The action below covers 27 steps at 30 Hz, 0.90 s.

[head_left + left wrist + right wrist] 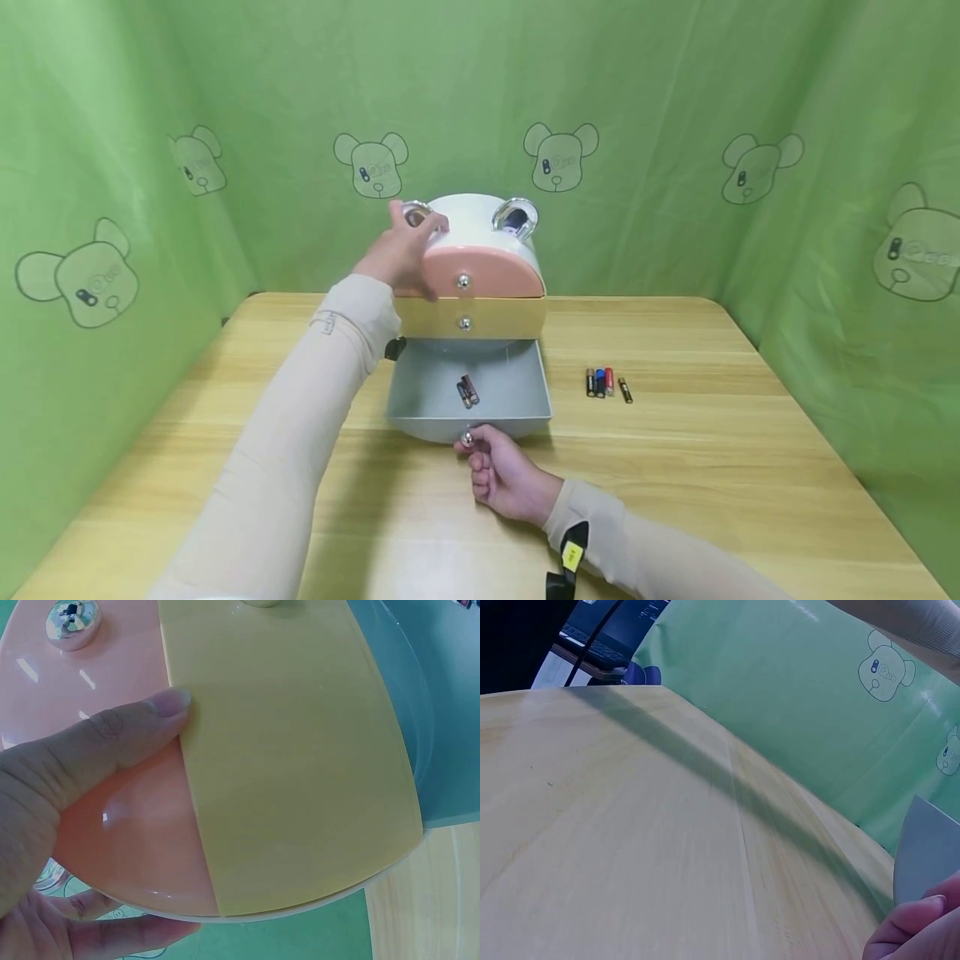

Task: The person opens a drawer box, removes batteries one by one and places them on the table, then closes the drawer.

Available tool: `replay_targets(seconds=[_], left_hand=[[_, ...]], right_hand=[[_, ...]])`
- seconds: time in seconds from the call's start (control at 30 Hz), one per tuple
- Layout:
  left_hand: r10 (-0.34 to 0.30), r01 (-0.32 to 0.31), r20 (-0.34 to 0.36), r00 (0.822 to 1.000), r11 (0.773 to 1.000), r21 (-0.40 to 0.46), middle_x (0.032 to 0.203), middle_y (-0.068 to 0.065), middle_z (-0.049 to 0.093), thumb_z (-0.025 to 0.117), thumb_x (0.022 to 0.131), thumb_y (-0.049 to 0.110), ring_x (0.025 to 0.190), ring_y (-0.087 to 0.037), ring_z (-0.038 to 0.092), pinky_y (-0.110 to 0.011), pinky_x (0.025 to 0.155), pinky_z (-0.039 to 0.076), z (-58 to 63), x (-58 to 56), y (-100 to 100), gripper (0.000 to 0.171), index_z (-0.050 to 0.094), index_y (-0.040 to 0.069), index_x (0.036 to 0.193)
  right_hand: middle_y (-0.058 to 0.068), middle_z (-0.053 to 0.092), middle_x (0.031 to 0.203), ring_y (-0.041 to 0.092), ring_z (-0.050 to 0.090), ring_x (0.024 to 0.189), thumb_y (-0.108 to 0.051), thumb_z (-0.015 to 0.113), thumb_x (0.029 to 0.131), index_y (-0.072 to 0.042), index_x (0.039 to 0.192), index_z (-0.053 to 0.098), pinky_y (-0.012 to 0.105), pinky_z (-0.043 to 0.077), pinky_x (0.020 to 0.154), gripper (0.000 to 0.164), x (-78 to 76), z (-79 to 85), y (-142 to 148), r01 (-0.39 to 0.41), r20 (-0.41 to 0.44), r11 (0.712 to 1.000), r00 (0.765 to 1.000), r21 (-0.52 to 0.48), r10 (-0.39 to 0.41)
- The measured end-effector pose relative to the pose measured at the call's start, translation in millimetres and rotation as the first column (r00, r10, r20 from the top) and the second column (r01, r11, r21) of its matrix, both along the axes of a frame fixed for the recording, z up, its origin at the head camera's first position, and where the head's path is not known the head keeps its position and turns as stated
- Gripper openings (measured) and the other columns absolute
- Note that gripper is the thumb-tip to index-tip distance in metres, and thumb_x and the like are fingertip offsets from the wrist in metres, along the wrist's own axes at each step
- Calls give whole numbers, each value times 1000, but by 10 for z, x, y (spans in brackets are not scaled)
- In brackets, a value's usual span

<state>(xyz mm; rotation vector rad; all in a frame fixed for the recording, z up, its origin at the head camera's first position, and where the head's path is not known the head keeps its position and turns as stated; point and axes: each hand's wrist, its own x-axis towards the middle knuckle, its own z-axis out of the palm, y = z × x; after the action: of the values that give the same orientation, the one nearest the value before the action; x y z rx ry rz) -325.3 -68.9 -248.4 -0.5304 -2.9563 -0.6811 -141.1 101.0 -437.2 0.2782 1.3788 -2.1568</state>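
A small drawer cabinet [463,218] with a white top and two round silver-rimmed ears stands on the table. My left hand [401,254] holds its upper left side; in the left wrist view the thumb [120,739] lies on the front, across the pink drawer [142,832] and at the yellow drawer [300,765], with fingers round the side. The grey bottom drawer [427,392] is pulled out, and two small dark batteries [468,391] lie inside. At its front, my right hand [513,479] pinches the silver knob [467,438] between thumb and finger.
Right of the drawer, several batteries [600,382] lie on the wooden table [675,467], one thinner battery [626,391] slightly apart. Green curtains [465,83] with bear-head drawings surround the table. The right wrist view also shows a laptop [607,634] beyond the table edge.
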Motion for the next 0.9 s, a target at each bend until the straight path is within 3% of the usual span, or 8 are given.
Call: replay_targets(seconds=[0.6,0.8,0.9], left_hand=[[3,-3,-8,1000,1000,-17,151,-23,-5,94,49,7,97,-38,57,-46,78,55,-7,-12,0,113,36,36,141],[12,-12,-6,1000,1000,-3,151,-21,-2,93,48,6,99,-38,56,-47,79,55,-3,4,-8,114,36,37,142],[10,-10,-4,1000,1000,1,151,-21,-2,93,49,6,99,-38,56,-48,80,54,4,9,-11,115,36,37,143]], right_hand=[[-11,44,57,2,34,48,-25,45,96,-13,88,54,15,27,46,17,58,42,-25,-38,24,999,999,-11,38],[-10,48,60,2,36,50,-28,42,98,-8,99,57,17,28,50,25,82,75,-12,-115,10,993,993,-26,115],[-11,49,60,2,37,50,-29,39,99,-9,98,59,17,28,50,28,73,120,-7,-147,-7,988,989,-41,146]])
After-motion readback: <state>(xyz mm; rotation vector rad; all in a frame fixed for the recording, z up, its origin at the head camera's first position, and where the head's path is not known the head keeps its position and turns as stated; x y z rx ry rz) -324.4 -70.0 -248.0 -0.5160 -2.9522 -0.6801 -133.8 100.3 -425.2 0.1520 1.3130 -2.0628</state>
